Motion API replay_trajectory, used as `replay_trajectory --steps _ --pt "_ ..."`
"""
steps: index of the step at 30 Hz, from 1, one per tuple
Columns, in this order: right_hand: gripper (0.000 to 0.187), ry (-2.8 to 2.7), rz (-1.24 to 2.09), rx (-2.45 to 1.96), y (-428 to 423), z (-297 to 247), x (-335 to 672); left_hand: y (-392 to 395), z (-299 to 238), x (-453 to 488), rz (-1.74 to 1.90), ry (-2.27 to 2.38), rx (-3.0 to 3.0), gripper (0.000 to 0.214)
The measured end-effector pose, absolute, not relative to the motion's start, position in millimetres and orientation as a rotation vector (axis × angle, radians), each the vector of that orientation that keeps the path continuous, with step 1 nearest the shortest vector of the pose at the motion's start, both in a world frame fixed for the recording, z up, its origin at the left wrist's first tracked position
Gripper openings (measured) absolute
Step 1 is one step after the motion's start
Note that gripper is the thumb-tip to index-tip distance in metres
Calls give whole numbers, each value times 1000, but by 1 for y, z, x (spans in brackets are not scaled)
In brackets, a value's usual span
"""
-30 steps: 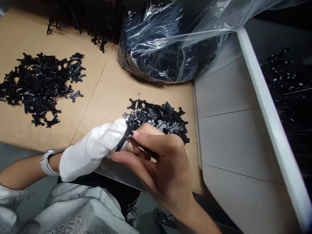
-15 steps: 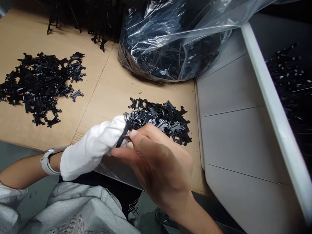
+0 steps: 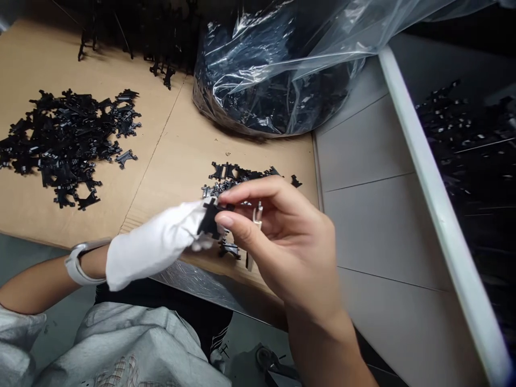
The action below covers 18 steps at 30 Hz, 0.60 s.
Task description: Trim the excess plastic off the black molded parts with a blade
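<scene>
swinging round since half a second ago, the right hand (image 3: 300,244) shows the hollow of its palm, and the notched black plastic piece (image 3: 208,219), edge-on before, turns its broad face to view.

as i see it through the head camera, the right thumb and forefinger are pinched together on the piece's right end, over the near part of the worktop. the left hand (image 3: 177,228), in a white glove, meets the piece's other end; its fingertips are mostly behind the piece, so i cannot tell how tightly they close. a slim tool with a shiny tip (image 3: 258,215) sits within the right hand, between the palm and the curled fingers.

just below the held piece, another black piece (image 3: 230,249) lies near the worktop edge. behind the right hand, a smaller pile of similar pieces (image 3: 245,174) is partly hidden, while a larger pile (image 3: 60,134) spreads well apart on the left, both on brown cardboard (image 3: 161,156). beyond them rests a clear plastic bag (image 3: 274,102) bulging with dark parts, and a grey panel (image 3: 374,215) stands along the right side. a pale watch (image 3: 76,266) circles the left wrist.
</scene>
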State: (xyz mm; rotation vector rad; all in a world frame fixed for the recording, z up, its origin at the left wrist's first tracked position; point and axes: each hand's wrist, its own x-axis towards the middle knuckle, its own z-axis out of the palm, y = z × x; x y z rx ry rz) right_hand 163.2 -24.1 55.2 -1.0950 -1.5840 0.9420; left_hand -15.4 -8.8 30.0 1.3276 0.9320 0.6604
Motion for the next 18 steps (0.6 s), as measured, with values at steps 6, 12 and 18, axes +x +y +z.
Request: replay_trajectory --steps 6,12,18 --pt "10 -1610 947 -1167 -23 60 168 -6 48 -10 711 1029 1371 25" --pt "29 -1653 1017 -1138 -29 63 177 -10 56 -9 782 1084 1265 29" --pt "35 -2038 709 -1104 -27 57 181 -10 54 -15 768 1096 1294 35"
